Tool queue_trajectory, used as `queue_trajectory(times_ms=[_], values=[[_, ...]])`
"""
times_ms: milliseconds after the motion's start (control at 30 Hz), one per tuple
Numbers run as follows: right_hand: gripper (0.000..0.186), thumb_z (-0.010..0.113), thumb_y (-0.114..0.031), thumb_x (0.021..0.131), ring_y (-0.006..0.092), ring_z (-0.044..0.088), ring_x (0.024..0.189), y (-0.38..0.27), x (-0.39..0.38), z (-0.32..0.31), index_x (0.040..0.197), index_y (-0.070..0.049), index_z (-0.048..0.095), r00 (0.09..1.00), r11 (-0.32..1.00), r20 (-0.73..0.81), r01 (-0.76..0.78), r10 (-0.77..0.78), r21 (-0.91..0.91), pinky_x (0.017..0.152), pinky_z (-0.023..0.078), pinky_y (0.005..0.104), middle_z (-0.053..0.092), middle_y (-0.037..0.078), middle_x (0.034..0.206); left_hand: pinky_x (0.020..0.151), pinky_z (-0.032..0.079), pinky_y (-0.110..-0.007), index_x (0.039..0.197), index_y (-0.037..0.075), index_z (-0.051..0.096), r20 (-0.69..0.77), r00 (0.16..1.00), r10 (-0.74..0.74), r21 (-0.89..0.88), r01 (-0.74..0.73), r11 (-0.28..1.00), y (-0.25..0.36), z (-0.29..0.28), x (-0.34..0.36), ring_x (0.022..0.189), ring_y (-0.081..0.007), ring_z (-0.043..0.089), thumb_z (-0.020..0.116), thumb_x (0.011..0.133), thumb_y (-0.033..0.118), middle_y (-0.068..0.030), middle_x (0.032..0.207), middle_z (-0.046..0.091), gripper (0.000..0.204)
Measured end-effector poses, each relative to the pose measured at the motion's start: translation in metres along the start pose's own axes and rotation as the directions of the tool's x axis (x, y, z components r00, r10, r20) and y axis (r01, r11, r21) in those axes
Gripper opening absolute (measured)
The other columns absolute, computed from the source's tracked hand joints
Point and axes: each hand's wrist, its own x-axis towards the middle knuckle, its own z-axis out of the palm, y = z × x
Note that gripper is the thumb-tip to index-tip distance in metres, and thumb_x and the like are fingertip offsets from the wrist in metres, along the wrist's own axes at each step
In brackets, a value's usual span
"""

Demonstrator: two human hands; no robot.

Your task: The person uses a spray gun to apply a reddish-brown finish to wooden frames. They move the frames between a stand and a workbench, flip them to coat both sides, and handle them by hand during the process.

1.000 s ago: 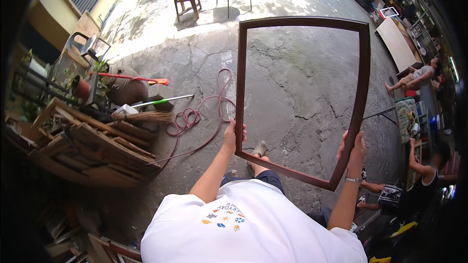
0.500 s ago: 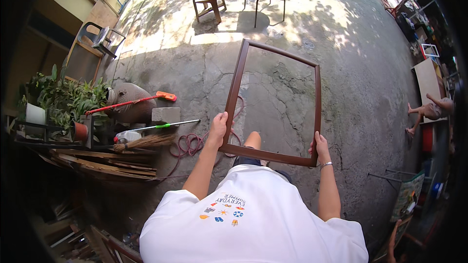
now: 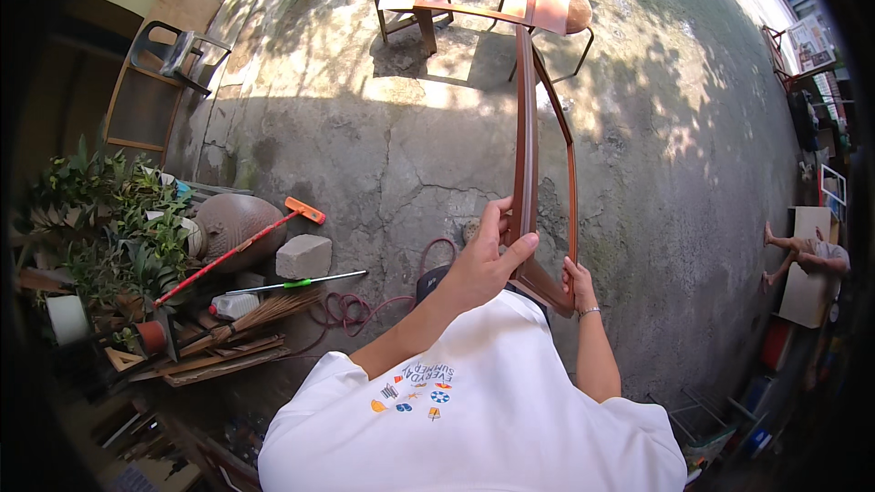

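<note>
- 6 o'clock, wearer's white T-shirt [image 3: 538, 437]: chest lettering [image 3: 427, 372], approx. 2 short lines, dk. caps, set at a tilt.
- Same shirt, just below that text: sm. multicolour icons [image 3: 414, 395], incl. a blue-&-white ring [image 3: 440, 396], a pair of blue sandal shapes [image 3: 404, 407] & an orange-yellow lolly shape [image 3: 434, 414].
- 2 o'clock, nr. R edge: pale poster-like sheet [image 3: 811, 44] w/ darker & coloured print; too sm. & distorted to read.
</note>
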Motion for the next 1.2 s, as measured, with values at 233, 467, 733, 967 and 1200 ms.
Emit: queue_trajectory(times_ms=[233,467,733,967,1200], values=[[0.026,0.069,-0.030,0.093,0.0104,0.050,0.040,-0.192,0.154,0.097,0.084,-0.009,0.056,0.973,0.973,0.004,0.230,-0.230,-0.011,0.037,0.041,0.0244,0.053,-0.001,0.060,0.104,0.040,-0.038,0.154,0.002,0.011,0.114,0.969,0.219,0.097,-0.230,0.968,0.106,-0.042,0.177,0.126,-0.0228,0.049,0.061,0.095,0.024,-0.0154,0.134,0.045,0.081],[0.027,0.073,-0.026,0.090,0.0078,0.049,0.045,-0.392,0.379,0.218,0.091,-0.009,0.053,0.924,0.919,-0.077,0.358,-0.374,-0.165,0.040,0.041,0.0222,0.055,-0.001,0.070,0.092,0.051,-0.037,0.133,0.006,0.049,-0.380,0.919,0.108,-0.369,-0.258,0.893,0.079,-0.274,0.407,0.103,-0.0219,0.063,0.060,0.092,0.032,-0.0137,0.115,0.063,0.049],[0.031,0.079,-0.022,0.085,0.0061,0.047,0.050,-0.482,0.671,0.327,0.091,-0.008,0.053,0.826,0.862,-0.254,0.461,-0.503,-0.210,0.042,0.041,0.0223,0.051,-0.002,0.070,0.089,0.054,-0.040,0.114,0.004,0.059,-0.628,0.716,-0.306,-0.617,-0.217,0.757,-0.086,-0.542,0.679,0.096,-0.0238,0.065,0.049,0.103,0.037,-0.0100,0.103,0.067,0.036],[0.037,0.078,-0.027,0.086,0.0086,0.050,0.055,-0.503,0.755,0.325,0.101,-0.003,0.055,0.800,0.848,-0.343,0.350,-0.492,-0.398,0.051,0.045,0.0251,0.056,0.002,0.077,0.101,0.039,-0.042,0.120,0.014,0.056,-0.645,0.582,-0.496,-0.651,-0.078,0.755,-0.141,-0.567,0.771,0.114,-0.0207,0.054,0.060,0.098,0.037,-0.0037,0.117,0.062,0.033],[0.047,0.071,-0.026,0.090,0.0248,0.053,0.102,-0.515,0.731,0.340,0.123,0.002,0.054,0.475,0.477,-0.306,0.296,-0.825,-0.827,0.094,0.044,0.0376,0.050,0.016,0.117,0.108,0.035,-0.046,0.141,0.008,0.042,-0.681,0.545,-0.489,-0.649,-0.139,0.748,-0.158,-0.555,0.732,0.131,-0.0269,0.047,0.045,0.103,0.042,-0.0119,0.142,0.051,0.051]])
